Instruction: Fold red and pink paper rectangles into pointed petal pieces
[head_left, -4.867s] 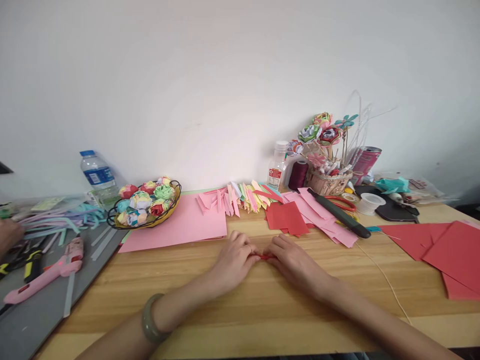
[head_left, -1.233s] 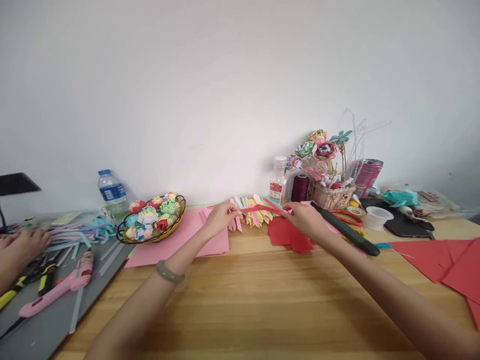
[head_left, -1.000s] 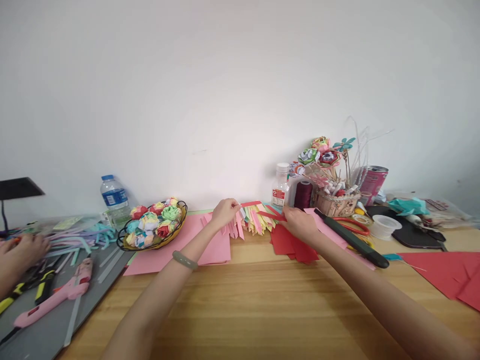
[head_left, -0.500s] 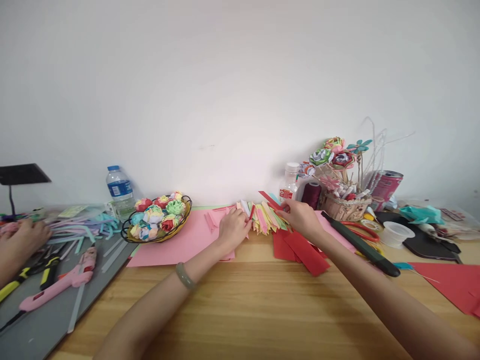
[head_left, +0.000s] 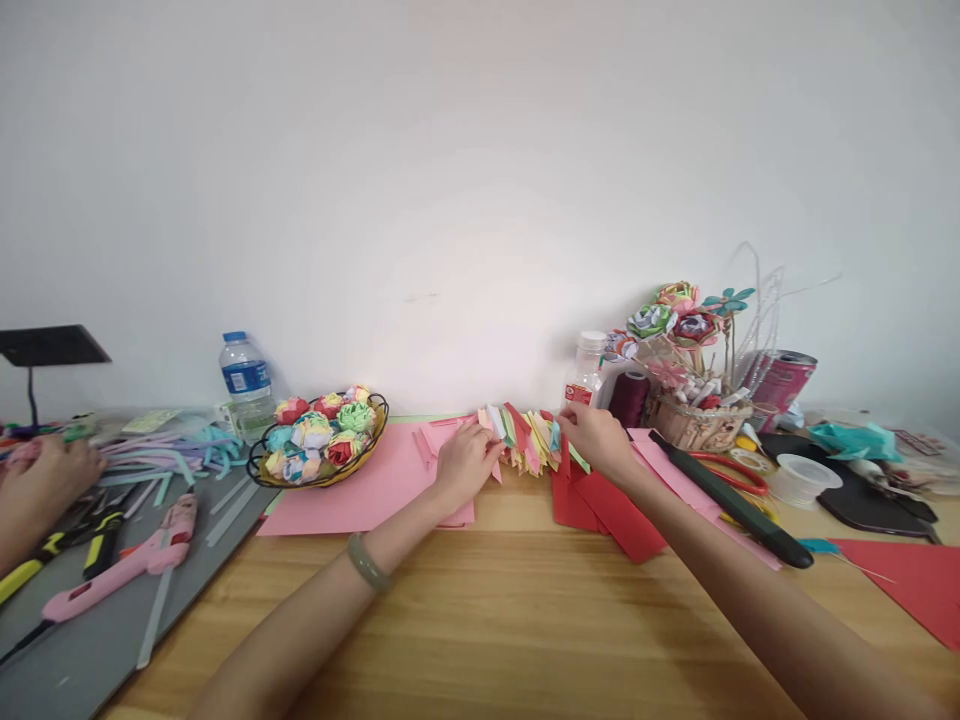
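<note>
Paper strips: left hand at 9 o'clock edge, right hand at 3; can't tell either grip. Tabletop room: 6.

The folded strips are creased matt paper. The red rectangles and the pink sheet are flat, smooth, matt paper. The tabletop is wood-grained, with a smooth, faintly satin surface. The glue gun has a smooth plastic body. The water bottle is clear, glossy plastic. The drink can is glossy metal. The bangle is smooth and polished; its material cannot be determined.
</note>
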